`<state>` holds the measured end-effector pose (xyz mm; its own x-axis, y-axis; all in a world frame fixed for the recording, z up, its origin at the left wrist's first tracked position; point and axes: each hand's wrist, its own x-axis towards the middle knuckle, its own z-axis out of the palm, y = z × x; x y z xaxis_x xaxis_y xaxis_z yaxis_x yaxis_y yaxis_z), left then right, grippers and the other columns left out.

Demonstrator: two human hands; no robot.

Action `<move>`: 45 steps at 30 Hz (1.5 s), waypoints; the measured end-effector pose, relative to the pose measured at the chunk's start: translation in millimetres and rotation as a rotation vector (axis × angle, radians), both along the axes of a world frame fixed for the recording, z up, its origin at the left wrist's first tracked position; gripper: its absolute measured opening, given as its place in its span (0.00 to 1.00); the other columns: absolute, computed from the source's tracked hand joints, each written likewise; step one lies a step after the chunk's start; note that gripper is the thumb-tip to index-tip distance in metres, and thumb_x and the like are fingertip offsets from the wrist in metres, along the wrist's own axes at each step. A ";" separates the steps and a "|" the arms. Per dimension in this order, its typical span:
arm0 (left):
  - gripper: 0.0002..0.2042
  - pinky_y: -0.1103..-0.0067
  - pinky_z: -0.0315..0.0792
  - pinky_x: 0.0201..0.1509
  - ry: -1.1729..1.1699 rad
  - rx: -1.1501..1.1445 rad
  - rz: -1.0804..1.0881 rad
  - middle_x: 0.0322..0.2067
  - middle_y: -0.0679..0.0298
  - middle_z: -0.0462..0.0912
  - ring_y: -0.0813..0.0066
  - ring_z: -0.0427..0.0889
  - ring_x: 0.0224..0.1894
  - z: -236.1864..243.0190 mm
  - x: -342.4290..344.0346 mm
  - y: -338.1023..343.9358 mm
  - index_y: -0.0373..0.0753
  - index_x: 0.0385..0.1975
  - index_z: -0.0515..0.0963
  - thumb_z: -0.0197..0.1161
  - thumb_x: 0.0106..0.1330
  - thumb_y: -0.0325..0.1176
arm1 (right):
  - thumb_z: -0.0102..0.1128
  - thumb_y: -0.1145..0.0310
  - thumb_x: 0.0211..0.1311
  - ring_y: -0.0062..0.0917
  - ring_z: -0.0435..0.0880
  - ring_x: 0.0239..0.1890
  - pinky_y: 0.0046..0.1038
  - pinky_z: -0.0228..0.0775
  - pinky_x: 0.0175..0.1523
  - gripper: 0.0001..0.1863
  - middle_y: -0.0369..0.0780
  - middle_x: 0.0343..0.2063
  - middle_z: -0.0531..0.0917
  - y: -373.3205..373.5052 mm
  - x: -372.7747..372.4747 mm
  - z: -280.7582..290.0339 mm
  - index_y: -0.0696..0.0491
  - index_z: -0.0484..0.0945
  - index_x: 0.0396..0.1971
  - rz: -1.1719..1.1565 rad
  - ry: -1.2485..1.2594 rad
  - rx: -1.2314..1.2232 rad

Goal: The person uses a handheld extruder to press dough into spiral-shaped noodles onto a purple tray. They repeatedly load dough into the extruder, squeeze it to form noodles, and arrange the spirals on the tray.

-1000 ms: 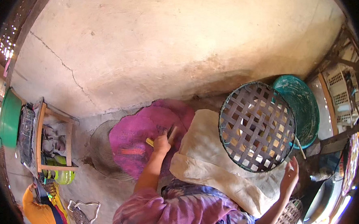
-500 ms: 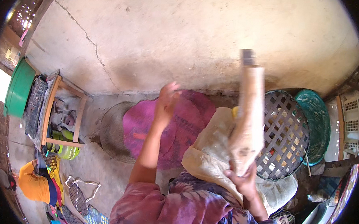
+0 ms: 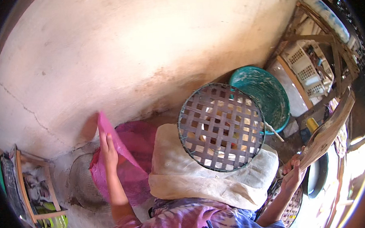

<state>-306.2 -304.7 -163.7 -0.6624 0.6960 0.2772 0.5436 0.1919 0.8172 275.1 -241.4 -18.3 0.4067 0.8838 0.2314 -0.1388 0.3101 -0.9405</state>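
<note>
My left hand (image 3: 109, 153) is raised at the left with its fingers closed at the edge of a thin pink sheet (image 3: 119, 144), one part of it lifted upright. The rest of the pink sheet lies on the floor, over a grey round mat (image 3: 80, 179). At the far right, my right hand (image 3: 292, 177) grips the lower end of a long wooden board (image 3: 330, 129), tilted up and outward. A yellow cylinder (image 3: 312, 125) shows beside the board; whether it is fixed on is unclear. A cream cloth (image 3: 186, 180) covers my lap.
In front of me rests a round open-weave basket (image 3: 220, 126) with pale things showing through its gaps. Behind it stands a teal basin (image 3: 268, 95). White plastic baskets (image 3: 308, 72) are at the back right, a wooden stool (image 3: 25, 184) at the left. A cracked wall rises ahead.
My right hand has swung the board from the middle out to the far right. My left hand has taken hold of the pink sheet and lifted its edge. The view has turned right.
</note>
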 end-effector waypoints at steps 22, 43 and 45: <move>0.23 0.45 0.55 0.69 0.864 -0.231 -1.606 0.65 0.56 0.69 0.50 0.67 0.67 60.9 335.9 149.9 0.38 0.61 0.71 0.52 0.70 0.42 | 0.58 0.65 0.67 0.12 0.62 0.22 0.17 0.57 0.24 0.34 0.32 0.30 0.68 -55.7 79.8 -25.9 0.55 0.55 0.69 -0.201 0.090 -0.027; 0.32 0.66 0.71 0.42 -1.694 0.617 -1.395 0.19 0.70 0.74 0.69 0.75 0.24 206.0 216.7 214.5 0.46 0.25 0.73 0.41 0.67 0.71 | 0.30 0.36 0.72 0.20 0.80 0.23 0.20 0.73 0.24 0.38 0.43 0.32 0.82 94.0 -59.3 40.7 0.58 0.71 0.55 1.519 -0.017 -0.734; 0.29 0.69 0.69 0.39 -1.740 0.693 -1.231 0.16 0.73 0.69 0.73 0.71 0.21 179.1 196.5 223.3 0.48 0.21 0.71 0.44 0.67 0.69 | 0.26 0.34 0.72 0.15 0.76 0.19 0.20 0.69 0.22 0.38 0.38 0.27 0.83 114.6 -89.3 46.0 0.51 0.77 0.46 1.279 -0.425 -0.831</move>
